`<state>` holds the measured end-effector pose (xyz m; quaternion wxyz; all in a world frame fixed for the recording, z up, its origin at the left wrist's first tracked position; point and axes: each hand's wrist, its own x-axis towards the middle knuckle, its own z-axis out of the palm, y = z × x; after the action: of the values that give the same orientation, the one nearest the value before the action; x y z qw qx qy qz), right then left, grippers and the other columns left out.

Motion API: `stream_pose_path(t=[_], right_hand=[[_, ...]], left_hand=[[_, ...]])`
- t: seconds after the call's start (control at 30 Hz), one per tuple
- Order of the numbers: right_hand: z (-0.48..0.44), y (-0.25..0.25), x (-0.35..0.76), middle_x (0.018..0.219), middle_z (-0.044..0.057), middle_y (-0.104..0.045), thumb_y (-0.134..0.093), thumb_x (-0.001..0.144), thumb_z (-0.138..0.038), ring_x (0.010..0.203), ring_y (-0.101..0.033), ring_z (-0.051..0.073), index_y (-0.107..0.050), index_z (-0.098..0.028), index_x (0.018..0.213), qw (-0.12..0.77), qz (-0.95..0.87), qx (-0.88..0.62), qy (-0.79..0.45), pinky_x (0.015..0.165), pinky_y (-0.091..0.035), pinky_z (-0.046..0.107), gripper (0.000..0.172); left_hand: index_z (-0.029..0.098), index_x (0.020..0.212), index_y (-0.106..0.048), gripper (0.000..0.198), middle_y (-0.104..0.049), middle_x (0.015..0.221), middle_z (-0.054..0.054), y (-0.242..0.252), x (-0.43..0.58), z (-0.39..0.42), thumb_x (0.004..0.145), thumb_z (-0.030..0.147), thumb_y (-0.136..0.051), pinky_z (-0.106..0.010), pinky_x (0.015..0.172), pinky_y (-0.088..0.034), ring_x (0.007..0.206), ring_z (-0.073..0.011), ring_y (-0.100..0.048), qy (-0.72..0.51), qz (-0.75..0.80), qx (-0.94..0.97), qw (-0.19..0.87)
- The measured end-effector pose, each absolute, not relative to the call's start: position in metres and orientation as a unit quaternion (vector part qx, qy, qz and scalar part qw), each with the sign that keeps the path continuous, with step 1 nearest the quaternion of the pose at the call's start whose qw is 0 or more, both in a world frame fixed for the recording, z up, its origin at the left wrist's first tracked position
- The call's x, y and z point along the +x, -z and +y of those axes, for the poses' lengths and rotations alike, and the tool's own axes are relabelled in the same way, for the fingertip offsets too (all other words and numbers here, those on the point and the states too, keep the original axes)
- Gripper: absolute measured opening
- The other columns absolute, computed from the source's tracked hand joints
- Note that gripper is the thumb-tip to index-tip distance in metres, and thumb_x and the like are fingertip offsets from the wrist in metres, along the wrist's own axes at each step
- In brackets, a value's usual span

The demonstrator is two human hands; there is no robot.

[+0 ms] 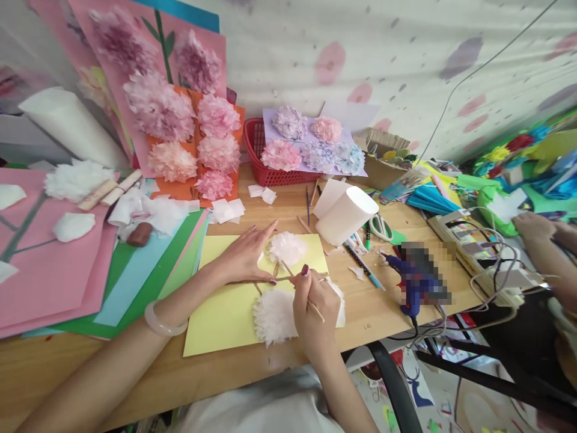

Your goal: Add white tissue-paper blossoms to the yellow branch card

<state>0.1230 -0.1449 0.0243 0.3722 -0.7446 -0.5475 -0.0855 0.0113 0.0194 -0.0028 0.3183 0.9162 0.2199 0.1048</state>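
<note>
A yellow sheet (220, 319) lies before me, bearing fluffy white paper flowers (287, 248), with brown stem lines between them. My left hand (247, 255) rests on the sheet with thumb and fingers spread, beside the upper flower. In my right hand (315, 304), pinched between thumb and fingers, is a thin wooden stick (317, 311) slanting toward the stems. Its far tip is near the base of the upper flower; whether it touches the paper I cannot tell. The right hand partly covers the lower white flower (273, 316) and another at the right edge.
A paper roll (347, 213), scissors (381, 228) and a blue glue gun (410, 279) lie to the right, near a power strip (473, 258). Behind stands a red basket (283, 176) with a flower picture. Coloured sheets (148, 282) lie left. Another person's hand (534, 228) is far right.
</note>
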Motion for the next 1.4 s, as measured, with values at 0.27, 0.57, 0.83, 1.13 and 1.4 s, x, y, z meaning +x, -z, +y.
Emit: stream_pose_path(t=[0.27,0.57,0.83,1.13,1.4], right_hand=[[-0.136,-0.025,0.120,0.062,0.002,-0.063,-0.031,0.104,-0.020,0.053,-0.056,0.013,-0.061,-0.018,0.070,0.357,-0.557,-0.744,0.093,0.054,-0.036,0.026,0.045],[-0.160,-0.016,0.128,0.068,0.002,-0.071,-0.035,0.104,-0.032,0.060,-0.066,0.014,-0.069,-0.019,0.077,0.442,-0.491,-0.750,0.027,0.060,-0.044,0.025,0.045],[-0.177,-0.021,0.133,0.062,0.002,-0.070,-0.036,0.103,-0.038,0.057,-0.066,0.015,-0.069,-0.019,0.070,0.487,-0.455,-0.746,0.006,0.059,-0.047,0.027,0.050],[-0.155,-0.015,0.135,0.059,0.002,-0.068,-0.033,0.104,-0.036,0.052,-0.063,0.013,-0.071,-0.018,0.071,0.478,-0.481,-0.735,0.021,0.054,-0.043,0.025,0.054],[-0.136,-0.014,0.126,0.062,0.003,-0.068,-0.031,0.105,-0.029,0.054,-0.061,0.013,-0.065,-0.018,0.068,0.435,-0.498,-0.745,0.091,0.056,-0.040,0.025,0.052]], left_hand=[[0.017,0.158,-0.009,0.127,-0.038,0.158,-0.020,0.003,0.011,0.021,0.062,0.057,-0.082,-0.050,0.119,-0.023,0.146,-0.0370,-0.034,-0.097,0.218,0.917,0.318],[0.020,0.158,-0.007,0.129,-0.038,0.158,-0.018,0.004,0.012,0.020,0.061,0.059,-0.082,-0.053,0.121,-0.018,0.147,-0.0378,-0.031,-0.089,0.240,0.920,0.297],[0.019,0.158,-0.015,0.125,-0.039,0.157,-0.018,-0.002,0.010,0.018,0.060,0.058,-0.082,-0.054,0.120,-0.020,0.148,-0.0375,-0.030,-0.076,0.249,0.919,0.297],[0.020,0.156,-0.022,0.120,-0.040,0.157,-0.017,-0.007,0.013,0.016,0.060,0.058,-0.082,-0.054,0.121,-0.019,0.147,-0.0374,-0.032,-0.065,0.262,0.916,0.297],[0.021,0.155,-0.025,0.115,-0.042,0.156,-0.016,-0.006,0.012,0.018,0.062,0.058,-0.082,-0.055,0.122,-0.016,0.146,-0.0375,-0.034,-0.072,0.247,0.918,0.303]])
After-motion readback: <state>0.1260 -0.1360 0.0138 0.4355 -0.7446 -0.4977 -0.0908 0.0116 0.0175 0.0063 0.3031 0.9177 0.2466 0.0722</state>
